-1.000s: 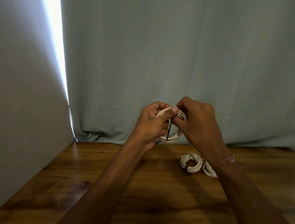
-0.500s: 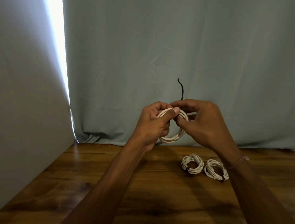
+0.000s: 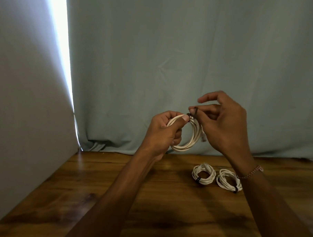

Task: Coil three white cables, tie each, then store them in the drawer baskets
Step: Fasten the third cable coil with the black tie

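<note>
The black tie (image 3: 195,114), upright before, now bends low, pinched by the right hand (image 3: 225,125) while the left hand (image 3: 162,133) grips the cable coil (image 3: 190,136) mid-frame; slack could unravel it.

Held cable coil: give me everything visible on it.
The held cable coil is a white, round-sheathed cable wound in several loose loops, raised upright above the wooden table before the curtain. The left hand grips its left side, thumb on top. The right hand pinches a thin black tie at its top. A connector end hangs at its right.
</note>
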Demonstrator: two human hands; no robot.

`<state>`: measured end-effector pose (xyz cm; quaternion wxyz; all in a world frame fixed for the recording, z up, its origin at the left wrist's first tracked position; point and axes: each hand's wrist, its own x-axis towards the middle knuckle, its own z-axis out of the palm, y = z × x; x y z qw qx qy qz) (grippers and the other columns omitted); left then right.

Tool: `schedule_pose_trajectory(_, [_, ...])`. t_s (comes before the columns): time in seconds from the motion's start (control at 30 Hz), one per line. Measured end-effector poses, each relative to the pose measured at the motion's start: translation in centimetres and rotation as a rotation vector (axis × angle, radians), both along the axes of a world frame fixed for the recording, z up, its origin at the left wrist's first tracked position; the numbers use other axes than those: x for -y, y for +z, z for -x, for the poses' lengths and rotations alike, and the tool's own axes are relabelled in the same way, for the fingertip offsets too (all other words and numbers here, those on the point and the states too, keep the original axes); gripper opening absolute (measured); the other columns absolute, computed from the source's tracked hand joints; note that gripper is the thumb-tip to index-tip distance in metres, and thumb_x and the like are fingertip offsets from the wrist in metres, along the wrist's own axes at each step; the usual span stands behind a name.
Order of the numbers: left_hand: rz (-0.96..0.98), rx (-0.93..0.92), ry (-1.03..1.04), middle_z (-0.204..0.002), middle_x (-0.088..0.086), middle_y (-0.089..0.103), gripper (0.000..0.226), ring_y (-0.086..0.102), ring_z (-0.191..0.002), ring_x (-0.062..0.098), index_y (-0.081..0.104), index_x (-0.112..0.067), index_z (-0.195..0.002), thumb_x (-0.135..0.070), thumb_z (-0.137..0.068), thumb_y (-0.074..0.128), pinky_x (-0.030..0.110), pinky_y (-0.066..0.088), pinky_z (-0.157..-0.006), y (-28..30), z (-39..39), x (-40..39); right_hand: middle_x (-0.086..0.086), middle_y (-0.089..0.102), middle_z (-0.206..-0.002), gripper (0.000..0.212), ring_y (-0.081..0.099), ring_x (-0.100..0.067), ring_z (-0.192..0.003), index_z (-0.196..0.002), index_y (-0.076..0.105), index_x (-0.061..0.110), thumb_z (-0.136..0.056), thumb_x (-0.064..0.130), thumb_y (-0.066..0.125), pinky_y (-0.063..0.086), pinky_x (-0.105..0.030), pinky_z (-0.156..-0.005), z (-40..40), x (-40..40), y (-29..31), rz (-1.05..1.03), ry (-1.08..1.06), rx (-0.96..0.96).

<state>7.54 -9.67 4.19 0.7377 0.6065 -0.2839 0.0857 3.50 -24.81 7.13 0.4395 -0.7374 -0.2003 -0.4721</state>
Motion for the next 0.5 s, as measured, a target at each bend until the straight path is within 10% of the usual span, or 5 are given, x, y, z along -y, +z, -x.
schedule_pose_trajectory(0.5, [-0.075, 0.061, -0.007, -0.065, 0.003, 0.047, 0.018, 0.038, -0.049, 0.009, 0.063, -0.001, -0.110, -0.016, -0.102, 0.058, 0.023, 0.034, -0.045, -0.32, 0.53, 0.61, 0.006, 0.073, -0.090, 0.008, 0.070, 0.001, -0.073, -0.100, 0.076, 0.012, -0.093, 0.011, 0.072, 0.054, -0.008, -0.065, -0.40, 0.25, -0.62, 0.048, -0.170, 0.174])
